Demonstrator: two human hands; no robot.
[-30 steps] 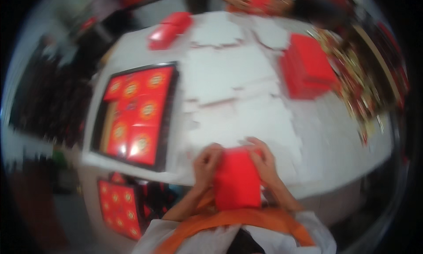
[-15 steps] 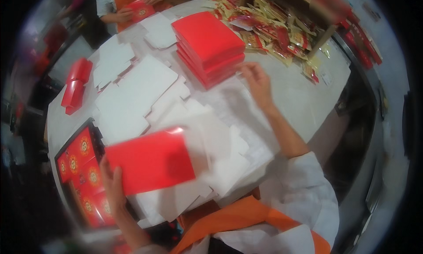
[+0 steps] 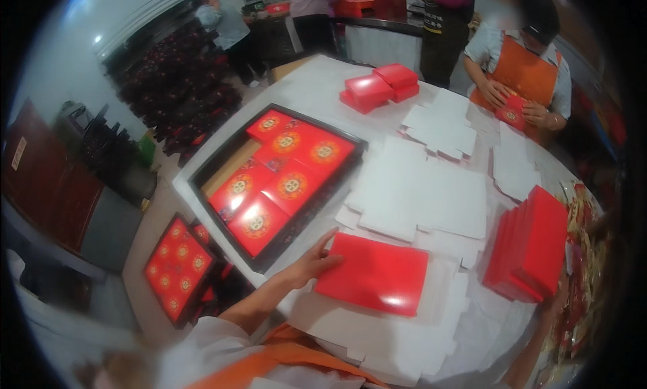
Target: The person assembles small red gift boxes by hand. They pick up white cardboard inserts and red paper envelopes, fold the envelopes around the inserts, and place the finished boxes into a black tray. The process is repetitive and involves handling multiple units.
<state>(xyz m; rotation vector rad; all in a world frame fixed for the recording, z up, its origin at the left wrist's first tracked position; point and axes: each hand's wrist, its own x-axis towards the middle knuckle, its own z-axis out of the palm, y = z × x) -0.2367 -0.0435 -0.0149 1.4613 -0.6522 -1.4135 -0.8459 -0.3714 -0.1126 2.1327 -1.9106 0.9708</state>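
Observation:
A flat red box [image 3: 372,276] lies over the white card sheets in front of me. My left hand [image 3: 314,262] grips it at its left edge, thumb on the top face and index finger stretched along the side. To the right rises a stack of red boxes [image 3: 532,244]. My right hand [image 3: 557,300] is at the near right corner of that stack, dim, with its fingers mostly hidden. Left of the held box stands a dark-rimmed tray [image 3: 315,203] with several red boxes [image 3: 292,185] printed with round gold emblems; a strip of its bottom shows bare.
White unfolded card blanks [image 3: 431,187] spread over the table's middle. More red boxes [image 3: 377,87] sit at the far edge. Shiny packets [image 3: 578,267] lie at the right. Another filled tray [image 3: 178,271] is lower left. Across the table, a co-worker [image 3: 522,72] holds a red box.
My view has swung left, bringing the whole tray and the room behind into sight. The red box stays in my left hand. My right hand remains beside the stack.

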